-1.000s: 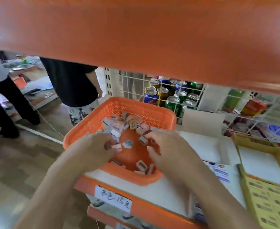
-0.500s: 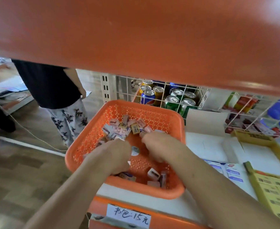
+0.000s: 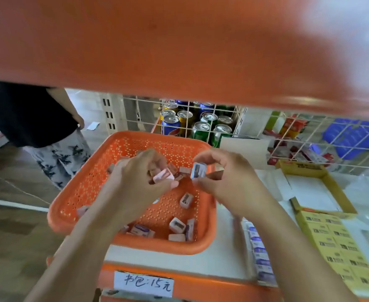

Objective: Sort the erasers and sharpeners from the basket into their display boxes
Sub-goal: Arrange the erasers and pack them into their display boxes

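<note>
An orange perforated basket [image 3: 85,184] sits on the white shelf and holds several small erasers and sharpeners. Above it, my left hand [image 3: 140,179] holds a pink sharpener [image 3: 164,175] between thumb and fingers, with more small pieces tucked in its palm. My right hand [image 3: 227,177] pinches a blue-white sharpener [image 3: 198,170] at its fingertips. Loose sharpeners [image 3: 186,200] lie on the basket floor. A yellow display box [image 3: 336,186] stands open to the right, and a row of erasers in a box [image 3: 259,256] lies beside the basket.
An orange shelf edge [image 3: 179,51] overhangs the top of the view. Behind a white wire grid stand drink cans [image 3: 201,125]. A person in black top and patterned trousers [image 3: 55,153] stands at left. A price label [image 3: 143,284] is on the shelf front.
Both hands have risen out of the pile in the basket. Each now shows a sharpener held at its fingertips, where before they were digging among the pieces.
</note>
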A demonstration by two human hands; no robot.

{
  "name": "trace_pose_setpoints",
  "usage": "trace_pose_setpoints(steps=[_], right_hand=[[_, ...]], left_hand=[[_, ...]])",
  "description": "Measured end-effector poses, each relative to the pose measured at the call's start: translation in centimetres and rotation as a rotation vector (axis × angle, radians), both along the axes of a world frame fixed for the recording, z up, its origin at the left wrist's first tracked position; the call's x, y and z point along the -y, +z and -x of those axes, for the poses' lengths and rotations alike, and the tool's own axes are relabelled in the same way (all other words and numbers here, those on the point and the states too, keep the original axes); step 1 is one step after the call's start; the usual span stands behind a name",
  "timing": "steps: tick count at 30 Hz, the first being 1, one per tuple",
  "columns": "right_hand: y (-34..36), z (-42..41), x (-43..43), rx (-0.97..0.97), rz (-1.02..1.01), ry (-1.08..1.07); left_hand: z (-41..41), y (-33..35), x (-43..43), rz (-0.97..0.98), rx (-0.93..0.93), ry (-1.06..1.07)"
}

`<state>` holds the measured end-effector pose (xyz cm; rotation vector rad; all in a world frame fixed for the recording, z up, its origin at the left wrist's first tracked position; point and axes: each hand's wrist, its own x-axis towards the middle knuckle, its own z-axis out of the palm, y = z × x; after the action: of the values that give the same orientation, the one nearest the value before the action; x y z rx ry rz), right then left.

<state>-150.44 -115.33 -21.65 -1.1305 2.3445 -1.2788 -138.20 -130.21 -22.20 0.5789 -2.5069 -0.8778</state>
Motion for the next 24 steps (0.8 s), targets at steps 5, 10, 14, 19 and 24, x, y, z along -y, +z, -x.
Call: trace_pose_setpoints(steps=[5, 10, 14, 19, 24], right_hand=[[-0.4, 0.6, -7.0, 0.179, 0.186, -0.179], [-1.8, 2.3, -14.8, 0.203, 0.236, -0.272], [-2.6, 3.2, -21.5, 0.189, 0.220, -0.399], [-3.6, 4.6, -29.0, 0.220, 0.120, -0.484], [-4.3, 6.0, -35.0, 0.165, 0.033, -0.554]], left_hand=[[1.9, 0.7, -6.1, -0.077, -0.155, -0.121], [5.9, -0.9, -12.6, -0.062, -0.136, -0.359], [8.9, -1.8, -18.3, -0.054, -0.118, -0.482], [11.4, -3.4, -25.5, -0.051, -0.061, -0.592], [12.9, -4.2, -30.8, -0.091, 0.073, -0.648]])
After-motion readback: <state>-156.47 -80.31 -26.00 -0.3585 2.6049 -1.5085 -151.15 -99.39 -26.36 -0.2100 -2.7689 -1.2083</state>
